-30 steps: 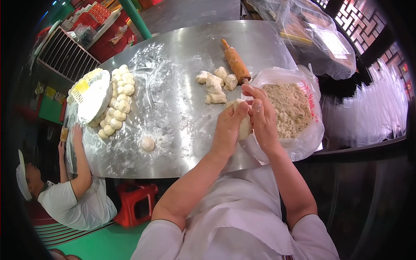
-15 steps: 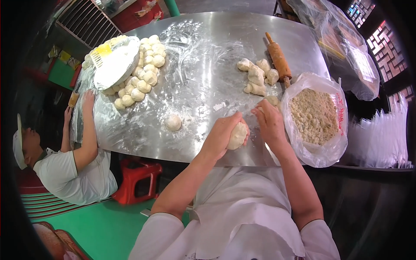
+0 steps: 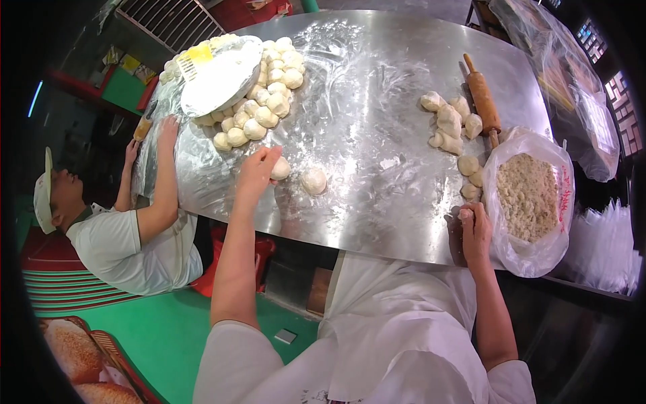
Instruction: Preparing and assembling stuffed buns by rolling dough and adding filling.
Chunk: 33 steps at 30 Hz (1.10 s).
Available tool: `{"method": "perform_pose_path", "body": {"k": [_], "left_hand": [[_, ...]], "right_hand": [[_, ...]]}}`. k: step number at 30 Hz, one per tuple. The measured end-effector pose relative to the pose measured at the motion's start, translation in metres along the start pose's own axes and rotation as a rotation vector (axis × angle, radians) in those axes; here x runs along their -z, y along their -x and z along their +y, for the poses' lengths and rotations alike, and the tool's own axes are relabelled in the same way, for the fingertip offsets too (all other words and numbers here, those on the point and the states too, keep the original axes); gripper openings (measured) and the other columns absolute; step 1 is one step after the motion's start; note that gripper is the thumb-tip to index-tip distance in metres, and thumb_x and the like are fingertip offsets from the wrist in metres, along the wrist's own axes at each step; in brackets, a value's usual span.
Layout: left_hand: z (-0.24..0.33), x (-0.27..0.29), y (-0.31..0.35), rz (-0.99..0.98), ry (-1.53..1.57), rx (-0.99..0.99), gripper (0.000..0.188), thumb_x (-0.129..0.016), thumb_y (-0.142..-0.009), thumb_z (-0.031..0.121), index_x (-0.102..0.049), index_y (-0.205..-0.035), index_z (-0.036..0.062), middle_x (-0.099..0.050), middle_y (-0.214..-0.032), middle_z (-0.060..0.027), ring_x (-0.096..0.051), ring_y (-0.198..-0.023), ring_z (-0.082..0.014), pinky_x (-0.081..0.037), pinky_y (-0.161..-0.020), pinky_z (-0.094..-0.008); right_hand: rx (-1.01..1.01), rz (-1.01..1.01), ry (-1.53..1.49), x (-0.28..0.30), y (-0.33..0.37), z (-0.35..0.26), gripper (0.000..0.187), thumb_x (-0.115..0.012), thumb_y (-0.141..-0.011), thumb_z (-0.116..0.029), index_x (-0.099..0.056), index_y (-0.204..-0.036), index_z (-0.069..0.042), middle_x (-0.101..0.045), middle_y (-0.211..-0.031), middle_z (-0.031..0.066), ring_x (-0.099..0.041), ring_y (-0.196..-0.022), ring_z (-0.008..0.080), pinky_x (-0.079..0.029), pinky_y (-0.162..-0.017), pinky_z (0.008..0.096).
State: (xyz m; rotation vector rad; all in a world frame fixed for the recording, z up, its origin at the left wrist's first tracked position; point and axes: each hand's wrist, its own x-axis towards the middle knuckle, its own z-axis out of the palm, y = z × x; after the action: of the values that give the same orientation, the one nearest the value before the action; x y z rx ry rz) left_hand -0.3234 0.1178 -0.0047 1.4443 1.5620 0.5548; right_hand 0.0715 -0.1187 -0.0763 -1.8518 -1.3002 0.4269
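My left hand [image 3: 258, 174] is out to the left over the steel table, its fingers curled round a pale dough ball [image 3: 281, 169]. Just to the right of it sits another floured dough ball [image 3: 313, 180]. By the table's near edge, my right hand [image 3: 476, 230] is closed, its fingertips together; whatever they may hold is too small to make out. It rests between three small dough pieces [image 3: 468, 165] and a clear plastic bag [image 3: 498, 252] of crumbly beige filling [image 3: 528, 195].
Many dough balls [image 3: 266, 117] cluster at the far left beside a white floured tray [image 3: 225, 84] with a yellow scraper [image 3: 196, 57]. A wooden rolling pin [image 3: 483, 95] lies beyond several dough lumps [image 3: 449, 120]. A co-worker [image 3: 134, 242] stands at the left end, with a red stool [image 3: 259, 262] nearby.
My left hand has moved left with the dough ball, away from my right hand, setting it beside the other ball. My right hand has drawn nearer the table edge. The view has shifted.
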Motion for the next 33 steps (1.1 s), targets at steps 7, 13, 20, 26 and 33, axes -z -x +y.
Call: {"method": "perform_pose_path", "body": {"k": [7,13,20,26,33], "left_hand": [[-0.047,-0.022,-0.030,0.030,-0.385,-0.225,0.055,-0.048,-0.101,0.049,-0.065,-0.103,-0.0026,-0.065,-0.100,-0.0254,-0.061,-0.094,-0.0405,-0.045,-0.085,-0.0450],[0.035,-0.061,-0.004,0.174,-0.385,-0.682,0.032,-0.066,-0.092,0.026,-0.066,-0.118,0.0076,-0.064,-0.120,-0.0143,-0.056,-0.113,-0.0339,-0.041,-0.102,-0.0446],[0.115,-0.255,0.015,-0.299,-0.160,-0.926,0.042,-0.070,-0.087,0.016,-0.064,-0.128,0.0109,-0.058,-0.126,-0.0093,-0.060,-0.110,-0.0275,-0.049,-0.095,-0.0406],[0.127,-0.326,0.006,-0.459,-0.510,-0.910,0.048,-0.071,-0.082,0.017,-0.062,-0.127,0.0063,-0.056,-0.122,-0.0111,-0.062,-0.109,-0.0293,-0.051,-0.092,-0.0421],[0.125,-0.299,0.021,-0.538,-0.381,-0.819,0.033,-0.072,-0.080,0.017,-0.062,-0.109,0.0035,-0.058,-0.115,-0.0122,-0.063,-0.101,-0.0294,-0.051,-0.088,-0.0383]], "right_hand": [[-0.173,0.023,-0.055,0.005,0.005,-0.002,0.015,-0.055,-0.100,-0.014,-0.060,-0.105,-0.001,-0.066,-0.097,0.0154,-0.063,-0.091,0.0331,-0.049,-0.083,0.0412],[-0.093,0.138,-0.079,-0.004,0.004,0.002,0.020,-0.054,-0.100,-0.015,-0.058,-0.116,-0.002,-0.065,-0.107,0.0171,-0.061,-0.101,0.0361,-0.047,-0.090,0.0416],[-0.179,0.222,-0.272,-0.007,0.005,0.013,0.025,-0.050,-0.101,-0.006,-0.053,-0.125,0.000,-0.061,-0.106,0.0122,-0.062,-0.090,0.0224,-0.049,-0.081,0.0333],[-0.226,0.237,-0.348,-0.006,0.005,0.011,0.025,-0.049,-0.101,-0.006,-0.053,-0.125,0.001,-0.060,-0.110,0.0164,-0.065,-0.088,0.0245,-0.050,-0.083,0.0363],[-0.198,0.234,-0.305,-0.004,0.005,0.006,0.023,-0.050,-0.101,-0.007,-0.053,-0.123,-0.001,-0.061,-0.109,0.0162,-0.062,-0.096,0.0279,-0.049,-0.086,0.0394]]}}
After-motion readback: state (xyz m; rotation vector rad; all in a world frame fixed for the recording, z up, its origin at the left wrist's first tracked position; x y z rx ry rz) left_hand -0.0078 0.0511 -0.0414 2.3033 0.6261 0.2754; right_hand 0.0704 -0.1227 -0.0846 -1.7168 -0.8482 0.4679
